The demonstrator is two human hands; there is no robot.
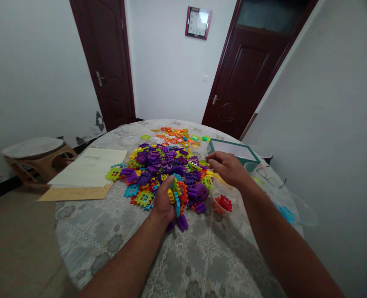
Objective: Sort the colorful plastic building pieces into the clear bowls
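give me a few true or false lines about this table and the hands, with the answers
1. The left hand touches a heap of colourful plastic interlocking building pieces. True.
2. The right hand grips a purple piece. False: it hangs open above the heap's edge, holding nothing visible.
3. A small clear container of red pieces sits left of the heap. False: it sits to the right.
4. A grey patterned tablecloth covers the round table. True.
5. A square wall clock hangs on a door. False: it hangs on a white wall.

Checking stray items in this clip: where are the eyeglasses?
In the head view, the eyeglasses lie toward the right edge of the table, right of the right hand and just below the teal-framed tray.
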